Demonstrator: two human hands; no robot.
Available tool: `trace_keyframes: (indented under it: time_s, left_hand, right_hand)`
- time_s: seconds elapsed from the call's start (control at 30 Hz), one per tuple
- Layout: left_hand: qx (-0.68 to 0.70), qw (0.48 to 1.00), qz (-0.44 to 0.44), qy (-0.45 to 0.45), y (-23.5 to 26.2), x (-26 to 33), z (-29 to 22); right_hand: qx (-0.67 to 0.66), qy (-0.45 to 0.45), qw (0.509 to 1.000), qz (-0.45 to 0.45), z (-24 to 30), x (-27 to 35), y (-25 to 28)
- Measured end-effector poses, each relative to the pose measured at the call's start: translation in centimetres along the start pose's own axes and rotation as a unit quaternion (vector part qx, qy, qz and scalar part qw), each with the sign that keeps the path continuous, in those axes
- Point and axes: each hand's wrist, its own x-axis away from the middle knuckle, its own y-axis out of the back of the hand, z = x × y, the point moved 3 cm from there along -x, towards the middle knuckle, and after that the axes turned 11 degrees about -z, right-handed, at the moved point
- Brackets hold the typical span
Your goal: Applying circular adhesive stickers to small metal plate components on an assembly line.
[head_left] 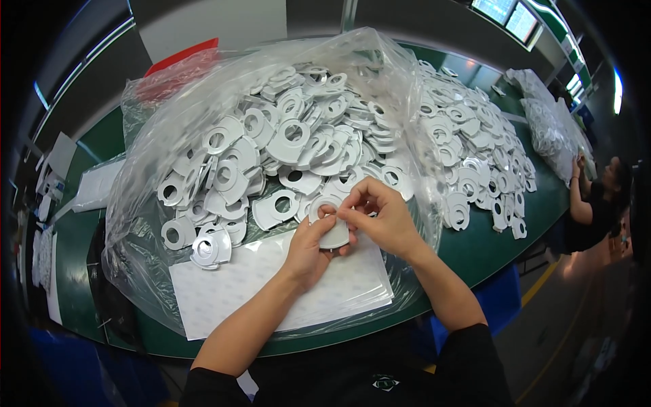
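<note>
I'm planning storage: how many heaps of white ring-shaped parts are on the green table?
2. The larger heap lies on clear plastic, straight ahead; the smaller heap spreads to its right on the table. The bunched plastic farther right may hide more.

The ring piece (335,237) is white, the sheets (234,292) perhaps bluish-flecked.
</note>
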Motion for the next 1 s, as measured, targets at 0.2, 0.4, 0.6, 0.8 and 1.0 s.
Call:
trace_keyframes:
  time_s: [0.2, 0.4, 0.6, 0.8, 1.0]
  left_hand:
    - [-0.013, 1.000, 0.000, 0.000, 0.0, 0.1, -0.1]
    - [-0.036, 0.999, -0.011, -0.013, 0.0, 0.1, 0.0]
    - [-0.070, 0.997, 0.014, -0.009, -0.2, 0.3, 0.0]
    - [-0.139, 0.990, 0.024, -0.020, -0.8, 0.6, -0.1]
    - [-0.202, 0.979, 0.027, -0.030, -0.8, 0.6, 0.3]
  right_hand:
    - [0.271, 0.316, 0.906, -0.073, 1.5, 0.4, -0.1]
    - [0.335, 0.441, 0.811, -0.186, 2.0, 1.0, -0.8]
    - [0.086, 0.025, 0.992, -0.085, -0.3, 0.1, 0.6]
    - [0.066, -0.020, 0.995, -0.068, 0.0, 0.0, 0.7]
    - [0.138, 0.000, 0.987, -0.087, -0.1, 0.0, 1.1]
